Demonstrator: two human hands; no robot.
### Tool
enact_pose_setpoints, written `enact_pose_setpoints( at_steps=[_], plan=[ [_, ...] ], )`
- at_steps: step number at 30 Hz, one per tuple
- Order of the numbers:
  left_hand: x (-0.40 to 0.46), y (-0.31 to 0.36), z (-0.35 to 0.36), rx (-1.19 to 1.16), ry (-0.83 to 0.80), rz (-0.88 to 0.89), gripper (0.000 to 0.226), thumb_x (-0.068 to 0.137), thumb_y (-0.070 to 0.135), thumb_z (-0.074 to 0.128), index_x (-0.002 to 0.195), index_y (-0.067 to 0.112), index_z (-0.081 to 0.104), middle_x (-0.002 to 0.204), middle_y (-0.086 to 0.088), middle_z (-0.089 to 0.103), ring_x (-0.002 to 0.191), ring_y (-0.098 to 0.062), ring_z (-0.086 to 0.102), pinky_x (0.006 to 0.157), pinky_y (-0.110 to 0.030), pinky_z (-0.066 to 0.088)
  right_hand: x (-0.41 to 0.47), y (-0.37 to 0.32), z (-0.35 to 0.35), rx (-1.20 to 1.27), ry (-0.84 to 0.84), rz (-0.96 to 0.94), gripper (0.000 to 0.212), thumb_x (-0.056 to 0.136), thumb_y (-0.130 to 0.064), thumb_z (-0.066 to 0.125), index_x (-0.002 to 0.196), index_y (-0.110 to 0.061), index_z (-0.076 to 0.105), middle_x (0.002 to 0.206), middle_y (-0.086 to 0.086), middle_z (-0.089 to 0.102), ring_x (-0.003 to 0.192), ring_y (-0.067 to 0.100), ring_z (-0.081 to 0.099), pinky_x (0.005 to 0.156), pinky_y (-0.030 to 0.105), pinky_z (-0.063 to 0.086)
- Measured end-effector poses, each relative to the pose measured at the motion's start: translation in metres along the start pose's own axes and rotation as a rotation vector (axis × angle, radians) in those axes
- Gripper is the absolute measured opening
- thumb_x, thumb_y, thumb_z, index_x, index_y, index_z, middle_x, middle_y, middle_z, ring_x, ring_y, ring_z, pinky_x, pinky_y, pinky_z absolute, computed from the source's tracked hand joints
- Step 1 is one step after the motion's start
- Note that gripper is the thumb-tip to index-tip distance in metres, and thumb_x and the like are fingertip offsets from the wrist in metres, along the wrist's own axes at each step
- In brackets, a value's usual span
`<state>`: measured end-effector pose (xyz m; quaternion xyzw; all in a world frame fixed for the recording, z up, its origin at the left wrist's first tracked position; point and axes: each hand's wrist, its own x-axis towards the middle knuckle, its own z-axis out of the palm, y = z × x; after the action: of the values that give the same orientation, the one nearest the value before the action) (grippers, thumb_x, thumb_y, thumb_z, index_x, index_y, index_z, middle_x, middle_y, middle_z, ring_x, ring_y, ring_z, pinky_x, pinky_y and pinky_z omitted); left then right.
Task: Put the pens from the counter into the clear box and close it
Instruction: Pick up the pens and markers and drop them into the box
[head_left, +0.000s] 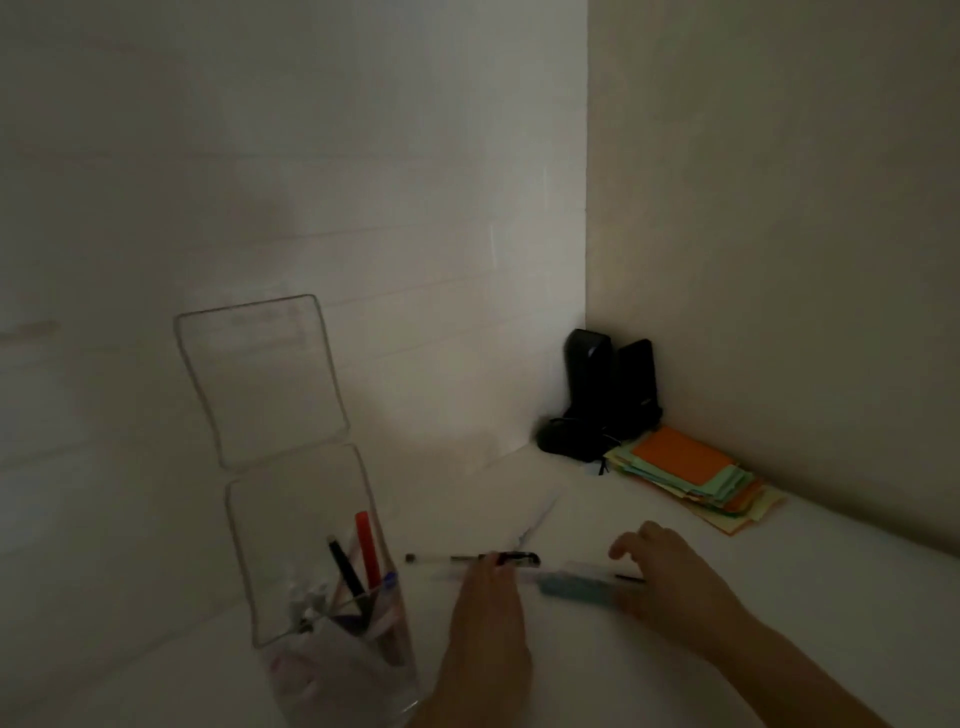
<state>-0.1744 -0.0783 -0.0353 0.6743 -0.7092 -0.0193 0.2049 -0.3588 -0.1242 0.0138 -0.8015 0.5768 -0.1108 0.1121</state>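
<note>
Left hand (485, 618): fingertips rest on the dark grip end of a slim clear-barrelled pen with black fittings (470, 559) lying flat on the white counter (779, 613). The fingers are drawn close together at the pen, but whether they have pinched it or merely touch it cannot be told in the dim light.

Right hand (670, 582): fingers loosely spread and curled downward, over the right end of a pale blue pen (576, 587) that lies just nearer the viewer than the first. A firm hold is not evident.

Both pens lie side by side, roughly parallel, immediately right of the tall clear plastic box (332, 582). The box stands upright with its hinged clear lid (260, 379) thrown back and open. Inside, several pens are already standing tilted, among them a red one (366, 551) and a black one (345, 571).

Beyond the work area, in the corner: two black upright devices (608, 384) and a stack of coloured paper notes (696, 480), well apart from the pens.

Assessment: collection is under way; two pens remain on the counter and the lid is not yet shut. Recommended practice: pinch each barrel near its middle, lift clear, tip it upright and lower it point-first into the opening. The box looks narrow and light; steady it to avoid toppling.
</note>
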Motion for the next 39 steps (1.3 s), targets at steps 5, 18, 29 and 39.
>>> enact_pose_setpoints(
  at_steps=[5,18,29,39],
  plan=[
    [0.039,-0.005,-0.011,0.352,-0.092,-0.168,0.048,0.091,0.004,0.03,0.137,0.003,0.017,0.144,-0.017,0.031,0.132,-0.029,0.033,0.111,-0.037,0.026,-0.003,0.002,0.005,-0.141,-0.077,-0.088,0.026,0.088,-0.023,0.046,0.113,-0.016,0.051,0.119,0.006,0.048,0.11,0.022,0.044,0.084,0.032,0.04],
    [0.013,0.02,-0.045,-0.131,-0.084,-0.161,0.018,0.09,0.005,0.035,0.086,0.022,0.041,0.104,-0.008,0.048,0.095,-0.022,0.049,0.081,-0.031,0.041,-0.012,-0.014,0.002,-0.328,-0.266,-0.145,0.029,0.091,-0.016,0.04,0.117,-0.005,0.043,0.125,0.018,0.045,0.11,0.033,0.049,0.087,0.043,0.045],
    [-0.051,0.007,-0.199,-1.29,0.302,0.166,0.02,0.067,-0.005,0.052,0.062,0.014,0.055,0.059,0.0,0.066,0.062,-0.01,0.06,0.063,-0.014,0.05,-0.027,-0.065,-0.019,0.328,-0.153,-0.23,0.019,0.094,-0.036,0.041,0.079,-0.024,0.04,0.064,-0.008,0.042,0.056,0.007,0.042,0.05,0.018,0.03],
    [-0.063,-0.043,-0.184,-1.046,0.268,-0.263,0.025,0.086,-0.003,0.048,0.074,0.019,0.048,0.077,-0.006,0.057,0.08,-0.022,0.054,0.081,-0.038,0.043,-0.03,-0.208,-0.052,1.104,0.295,-0.464,0.014,0.092,-0.028,0.044,0.09,-0.016,0.05,0.068,0.003,0.052,0.057,0.007,0.052,0.056,0.024,0.049]
  ],
)
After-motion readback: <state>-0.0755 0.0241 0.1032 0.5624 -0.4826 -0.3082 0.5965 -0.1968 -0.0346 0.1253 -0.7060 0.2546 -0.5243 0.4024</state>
